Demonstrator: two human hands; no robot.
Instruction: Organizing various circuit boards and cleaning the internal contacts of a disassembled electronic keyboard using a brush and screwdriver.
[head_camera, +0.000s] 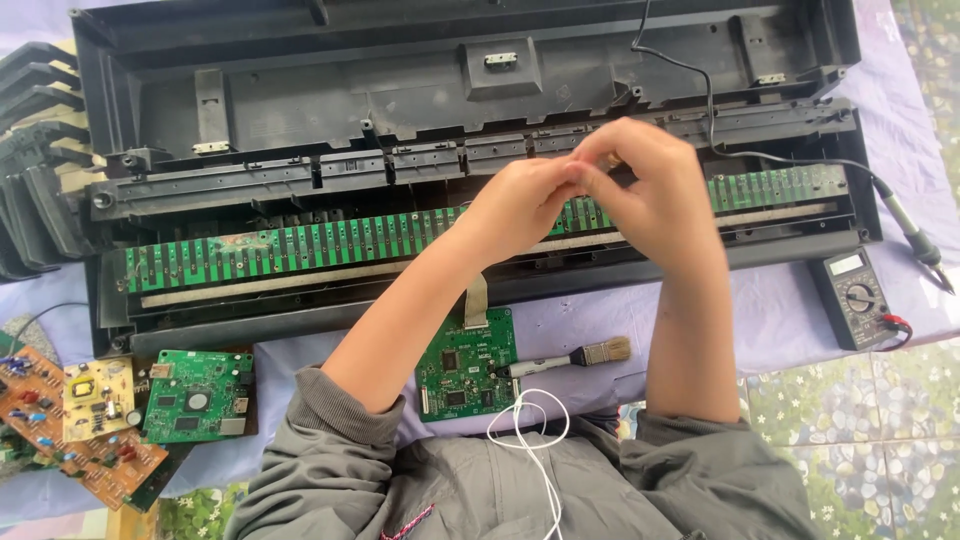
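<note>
Paintbrush (585, 356) & small green board (467, 365) block near edge; room btwn.

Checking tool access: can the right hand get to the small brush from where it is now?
Probably yes. The brush lies in the open on the cloth beside the green circuit board, just inside the right forearm. The right hand is up against the left hand, fingertips together; whether they pinch something is unclear.

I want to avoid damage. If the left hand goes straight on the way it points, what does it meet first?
The left hand points up-right, and its fingertips already meet the right hand. Past that would probably come the black casing, though depth is unclear.
</note>
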